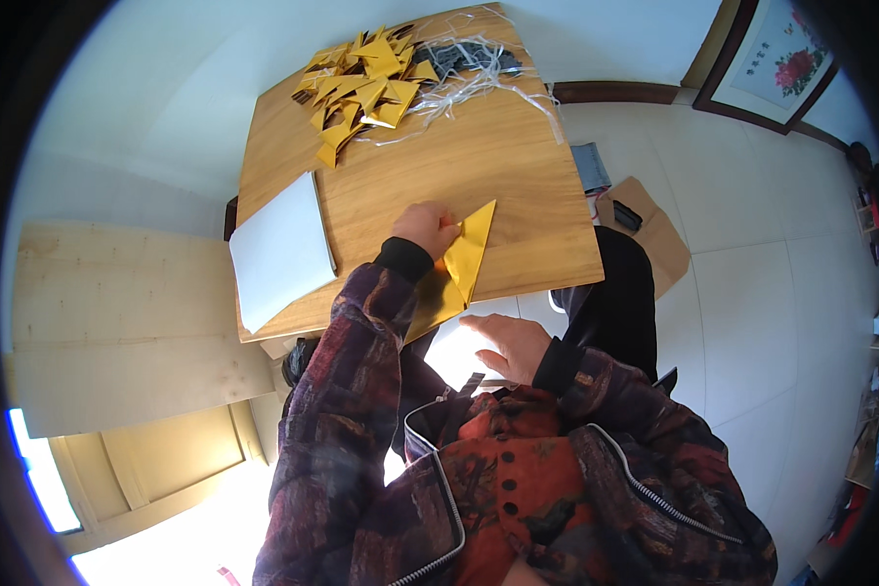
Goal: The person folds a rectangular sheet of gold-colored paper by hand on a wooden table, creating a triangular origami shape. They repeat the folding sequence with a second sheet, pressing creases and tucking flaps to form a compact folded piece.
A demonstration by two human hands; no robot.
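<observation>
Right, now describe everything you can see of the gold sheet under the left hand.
The gold sheet looks like smooth, slightly shiny paper, partly folded: a long, narrow, pointed flap shows creased edges, with its sharp tip aimed away from the person. It lies on the wooden table at the near edge, its lower-left part seeming to jut past it. The curled left hand rests against its upper-left side, and the left sleeve hides part of it. Whether the right hand touches its near end is unclear.

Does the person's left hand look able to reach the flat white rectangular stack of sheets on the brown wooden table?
Probably yes: the left hand is at the shiny gold folded paper, and only wooden tabletop seems to separate that hand from the stack.
</observation>
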